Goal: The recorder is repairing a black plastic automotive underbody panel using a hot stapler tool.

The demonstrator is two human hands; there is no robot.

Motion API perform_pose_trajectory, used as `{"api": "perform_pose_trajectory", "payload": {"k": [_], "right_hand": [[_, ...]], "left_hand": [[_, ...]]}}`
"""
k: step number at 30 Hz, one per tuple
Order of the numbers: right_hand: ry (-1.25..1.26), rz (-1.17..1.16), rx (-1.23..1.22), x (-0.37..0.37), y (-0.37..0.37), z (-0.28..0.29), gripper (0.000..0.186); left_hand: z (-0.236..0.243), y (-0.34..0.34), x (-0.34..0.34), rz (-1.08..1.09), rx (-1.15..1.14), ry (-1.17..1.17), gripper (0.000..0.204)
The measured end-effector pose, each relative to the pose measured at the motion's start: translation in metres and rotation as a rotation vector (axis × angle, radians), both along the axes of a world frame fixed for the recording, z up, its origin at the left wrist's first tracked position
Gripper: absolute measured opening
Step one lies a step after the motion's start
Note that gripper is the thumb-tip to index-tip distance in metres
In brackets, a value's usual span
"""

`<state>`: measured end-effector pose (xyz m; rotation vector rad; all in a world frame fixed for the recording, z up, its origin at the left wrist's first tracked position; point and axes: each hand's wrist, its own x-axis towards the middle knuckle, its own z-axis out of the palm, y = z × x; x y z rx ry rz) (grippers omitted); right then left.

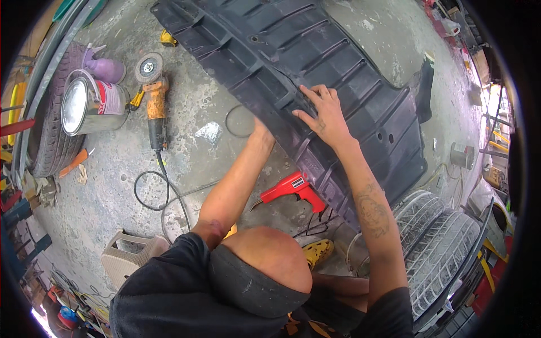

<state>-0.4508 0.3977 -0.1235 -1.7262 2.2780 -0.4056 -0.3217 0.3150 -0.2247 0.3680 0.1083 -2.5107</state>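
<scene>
A large black ribbed plastic panel (pixel 344 62) slants across the upper middle, with a split along one ridge. My right hand (pixel 324 115) rests on it beside the split, fingers apart and slightly bent. My left hand (pixel 261 129) reaches under the panel's near edge; its fingers are hidden. A red gun-shaped tool (pixel 292 186) with a thin metal tip lies below that edge, between my forearms. To the left, an orange angle grinder (pixel 155 104) lies on the concrete floor (pixel 191 135), its cord looped.
A metal can (pixel 104 110), purple bottle (pixel 107 69) and tire (pixel 48 152) stand at the left. A beige plastic stool (pixel 132 256) sits lower left, near my bent knee. More tires (pixel 439 259) lie lower right, a grey canister (pixel 462 155) above them.
</scene>
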Motion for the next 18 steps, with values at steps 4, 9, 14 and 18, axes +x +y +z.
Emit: {"api": "perform_pose_trajectory", "payload": {"k": [4, 9, 14, 18], "right_hand": [[-0.058, 0.01, -0.151, 0.007, -0.009, -0.009, 0.062], [-0.055, 0.006, -0.134, 0.009, -0.011, -0.009, 0.059], [-0.045, -0.031, -0.14, 0.018, -0.009, -0.019, 0.057], [-0.052, -0.058, -0.171, 0.02, -0.009, -0.026, 0.057]], "left_hand": [[-0.003, 0.008, 0.004, -0.005, 0.002, -0.014, 0.048], [-0.004, 0.004, 0.006, -0.005, 0.0, -0.014, 0.048], [-0.005, 0.002, 0.002, 0.0, 0.0, -0.009, 0.047], [-0.008, 0.001, 0.003, 0.016, -0.003, -0.02, 0.047]]}}
